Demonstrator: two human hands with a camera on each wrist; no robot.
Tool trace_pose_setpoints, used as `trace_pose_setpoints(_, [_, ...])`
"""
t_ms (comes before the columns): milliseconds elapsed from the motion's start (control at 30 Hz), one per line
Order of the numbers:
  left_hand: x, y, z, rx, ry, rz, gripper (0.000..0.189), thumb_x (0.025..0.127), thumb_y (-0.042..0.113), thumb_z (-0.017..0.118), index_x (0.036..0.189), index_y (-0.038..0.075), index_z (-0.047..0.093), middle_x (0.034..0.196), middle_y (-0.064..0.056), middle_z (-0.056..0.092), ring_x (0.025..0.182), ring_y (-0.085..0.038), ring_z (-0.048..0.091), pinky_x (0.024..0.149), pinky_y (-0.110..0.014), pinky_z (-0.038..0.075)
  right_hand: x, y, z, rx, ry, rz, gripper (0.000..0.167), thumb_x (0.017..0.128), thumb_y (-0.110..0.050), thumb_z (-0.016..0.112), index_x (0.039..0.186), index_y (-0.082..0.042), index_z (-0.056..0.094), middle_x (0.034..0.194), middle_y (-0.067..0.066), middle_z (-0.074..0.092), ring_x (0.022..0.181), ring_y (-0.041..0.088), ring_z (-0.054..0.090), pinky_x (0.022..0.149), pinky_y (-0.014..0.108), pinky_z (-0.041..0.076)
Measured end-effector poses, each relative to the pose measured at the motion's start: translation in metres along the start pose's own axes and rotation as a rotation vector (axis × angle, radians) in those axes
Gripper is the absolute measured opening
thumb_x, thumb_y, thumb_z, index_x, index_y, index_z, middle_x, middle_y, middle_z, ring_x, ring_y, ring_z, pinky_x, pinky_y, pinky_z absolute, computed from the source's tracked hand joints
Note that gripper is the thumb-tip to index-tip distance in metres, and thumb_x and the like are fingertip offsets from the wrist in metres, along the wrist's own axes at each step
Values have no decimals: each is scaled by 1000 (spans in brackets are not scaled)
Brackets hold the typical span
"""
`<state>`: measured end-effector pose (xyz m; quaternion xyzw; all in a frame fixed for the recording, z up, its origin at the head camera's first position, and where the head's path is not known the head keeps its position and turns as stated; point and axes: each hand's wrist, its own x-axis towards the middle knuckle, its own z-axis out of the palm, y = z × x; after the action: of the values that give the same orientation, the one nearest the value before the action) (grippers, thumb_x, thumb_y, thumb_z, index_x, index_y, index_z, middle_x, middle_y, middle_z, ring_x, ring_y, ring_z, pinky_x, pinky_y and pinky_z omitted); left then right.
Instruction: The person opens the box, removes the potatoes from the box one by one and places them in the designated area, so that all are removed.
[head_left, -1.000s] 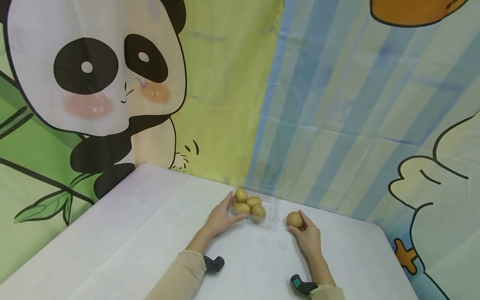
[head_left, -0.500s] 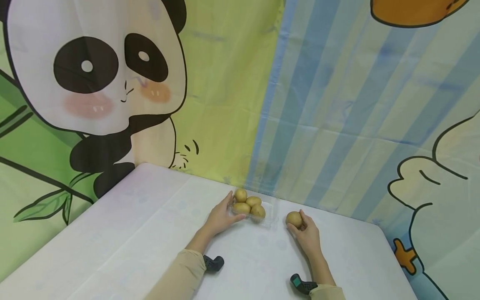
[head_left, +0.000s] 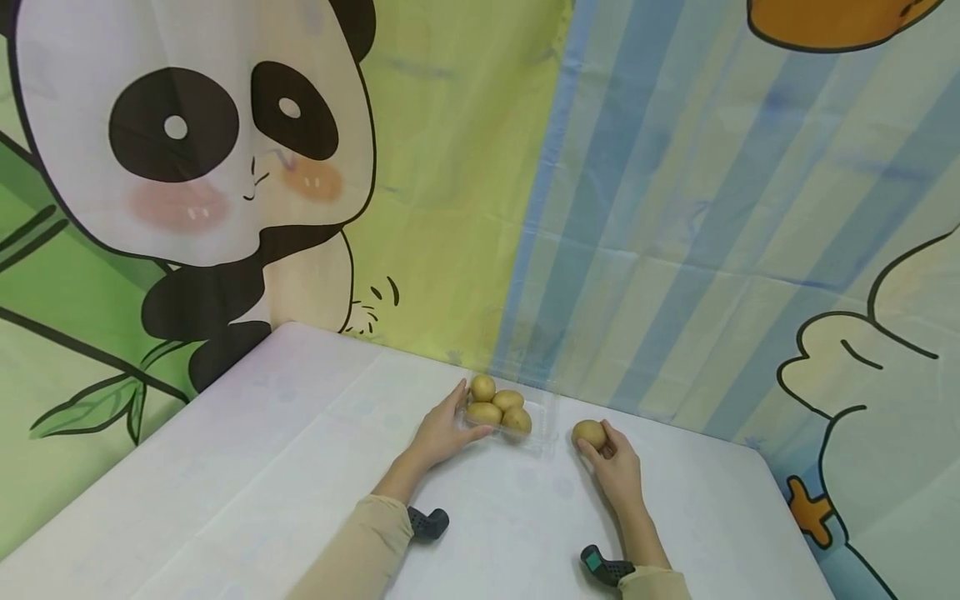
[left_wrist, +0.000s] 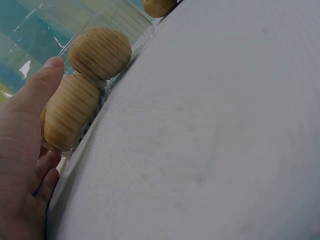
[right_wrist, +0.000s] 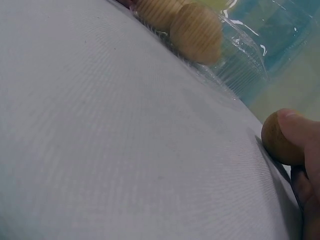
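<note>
A clear plastic container [head_left: 543, 421] stands on the white table near the wall, with several potatoes [head_left: 484, 414] in its left part. My left hand [head_left: 437, 435] grips the container's left end. In the left wrist view the thumb of this left hand [left_wrist: 20, 132] lies along the ribbed side wall, with other fingers low around the corner. To the right of the container, my right hand [head_left: 621, 472] holds a single potato [head_left: 587, 433] between thumb and fingers. The right wrist view shows that potato [right_wrist: 278, 141] low by the tabletop, partly covered by the thumb.
The white-covered table [head_left: 300, 467] meets a printed curtain [head_left: 637, 208] along its back edge. The container's transparent lid [right_wrist: 280, 30] stands up behind it. A dark wrist device [head_left: 429, 525] sits on the left wrist and another device [head_left: 603, 568] on the right.
</note>
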<state>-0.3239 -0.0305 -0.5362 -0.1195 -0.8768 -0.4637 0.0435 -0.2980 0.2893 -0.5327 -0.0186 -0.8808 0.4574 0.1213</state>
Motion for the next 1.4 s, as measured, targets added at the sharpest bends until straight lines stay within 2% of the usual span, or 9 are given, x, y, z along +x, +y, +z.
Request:
trace_pose_setpoints(167, [1,0,-1,1,2,-2,108,74,66,67,154,15,15,153,-6,35,140,-30,34,115,-48,29,0,-1,0,-8,13,5,77,84,-33,72,142,4,38,136,22,47,127,36,49,104,38,43])
trace_pose_setpoints(567, [2,0,0,-2,0,5,110,73,69,66,154,15,14,153,-5,34,140,-30,33,115,-48,28,0,-2,-1,-14,29,4,77,84,-37,71,141,4,40,137,22,46,127,39,47,105,42,43])
trace_pose_setpoints(800, [2,-2,0,-10,-6,6,109,74,66,67,154,14,14,154,-5,33,141,-29,33,115,-49,28,0,0,0,-4,25,17,78,85,-41,70,141,3,40,138,21,45,128,37,47,107,38,41])
trace_pose_setpoints(1400, [0,-1,0,-10,-6,-8,110,73,67,67,154,15,14,153,-5,34,141,-30,33,115,-49,28,0,2,0,33,45,9,76,86,-41,68,140,4,40,138,21,44,127,38,49,106,37,41])
